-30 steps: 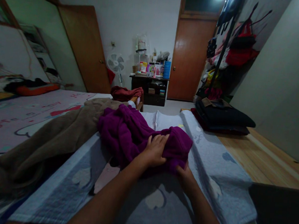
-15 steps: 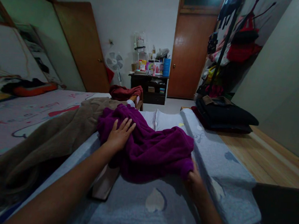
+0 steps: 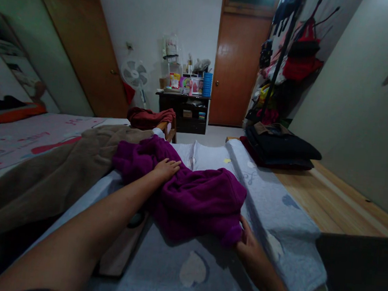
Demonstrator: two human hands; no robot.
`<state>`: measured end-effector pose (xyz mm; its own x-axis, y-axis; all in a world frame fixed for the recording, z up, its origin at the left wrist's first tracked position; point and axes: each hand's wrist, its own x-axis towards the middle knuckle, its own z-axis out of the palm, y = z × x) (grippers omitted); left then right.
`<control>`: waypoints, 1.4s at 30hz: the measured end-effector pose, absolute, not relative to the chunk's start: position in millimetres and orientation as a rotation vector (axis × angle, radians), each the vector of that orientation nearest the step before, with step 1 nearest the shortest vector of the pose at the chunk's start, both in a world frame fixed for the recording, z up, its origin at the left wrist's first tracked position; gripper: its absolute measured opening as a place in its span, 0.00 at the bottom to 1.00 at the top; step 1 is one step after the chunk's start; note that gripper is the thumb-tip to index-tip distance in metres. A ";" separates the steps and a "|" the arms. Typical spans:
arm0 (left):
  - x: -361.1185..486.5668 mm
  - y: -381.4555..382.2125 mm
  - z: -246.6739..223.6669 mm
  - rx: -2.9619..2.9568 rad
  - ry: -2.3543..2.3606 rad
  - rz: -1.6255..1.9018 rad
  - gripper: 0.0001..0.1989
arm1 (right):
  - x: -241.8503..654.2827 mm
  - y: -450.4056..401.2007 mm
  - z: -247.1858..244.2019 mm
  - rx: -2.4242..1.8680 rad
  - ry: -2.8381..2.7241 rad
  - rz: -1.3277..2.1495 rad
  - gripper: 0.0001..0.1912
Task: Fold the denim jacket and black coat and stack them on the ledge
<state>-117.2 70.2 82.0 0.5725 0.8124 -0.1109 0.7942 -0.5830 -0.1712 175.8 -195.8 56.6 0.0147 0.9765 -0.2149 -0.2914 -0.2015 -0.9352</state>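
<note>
A crumpled purple garment [image 3: 199,199], a long-sleeved top by its look, lies across the blue-grey bedding in front of me. My left hand [image 3: 167,168] rests on its upper middle, palm down and fingers stretched over the cloth. At the garment's lower right corner, my right hand [image 3: 247,241] pinches the edge beside a cuff-like end; the fingertips are partly hidden by fabric. Under my left forearm lies a pale flat phone [image 3: 116,251], partly covered by the arm.
A brown fuzzy blanket [image 3: 60,171] runs along the left, beside a pink bed cover [image 3: 9,144]. Folded dark clothes [image 3: 281,145] are stacked on the wooden board at right. Reddish cloth [image 3: 151,117] sits at the bed's far end. A fan [image 3: 134,74] stands beyond.
My left hand has slid toward the garment's middle, its fingers now pointing more to the right. My right hand stays at the corner. The view has shifted, showing more of the phone.
</note>
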 end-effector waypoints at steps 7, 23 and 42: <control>-101.2 74.9 84.4 -2.689 -1.541 0.483 0.26 | 173.1 -200.2 55.5 -1.241 -1.012 1.385 0.50; -104.8 62.0 117.1 -2.513 -1.719 0.338 0.20 | 182.7 -200.2 45.8 -1.243 -1.084 1.365 0.34; -36.5 -33.7 189.4 -3.097 -1.648 -1.612 0.29 | 207.7 -155.3 78.8 -0.884 -0.571 1.186 0.32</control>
<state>-36.5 -33.7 189.4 0.3751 0.8752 0.3056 0.3249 -0.4329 0.8408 207.7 -155.3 78.8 0.3009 0.9516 -0.0631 -0.5445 0.1172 -0.8305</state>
